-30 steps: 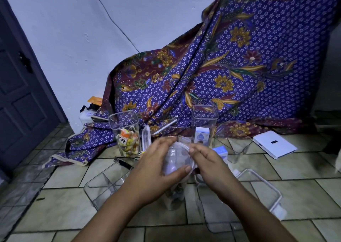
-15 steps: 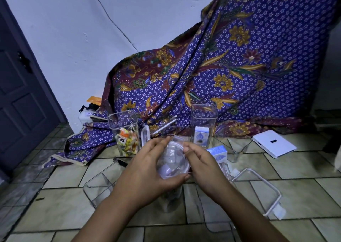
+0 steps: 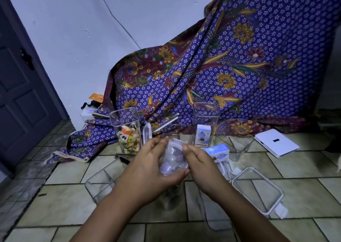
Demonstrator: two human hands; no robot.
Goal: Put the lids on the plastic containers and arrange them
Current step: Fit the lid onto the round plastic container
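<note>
Lid (image 3: 173,158): clear, roundish, held up at scene centre between both hands, above a clear container (image 3: 172,195) standing on the tiled floor (image 3: 55,204); whether lid and container touch cannot be told
Left hand (image 3: 153,168): grasping the lid from its left side; thumb under the near edge, fingers curled over the far edge
Right hand (image 3: 199,164): gripping the lid's right edge; fingertips (image 3: 185,147) pinched on its far rim
Candy jar (image 3: 127,129): tall, square, open-topped, far left of the hands; wrapped sweets inside
Tall jar (image 3: 205,123): open, far right of the hands; small white box (image 3: 203,135) inside
Flat container (image 3: 100,182): clear, on the floor near left, partly behind the left forearm
Rectangular lid (image 3: 258,190): white-rimmed, lying on the floor near right
White device (image 3: 276,143): flat, far right on the floor
Batik cloth (image 3: 230,66): draped behind the jars
</note>
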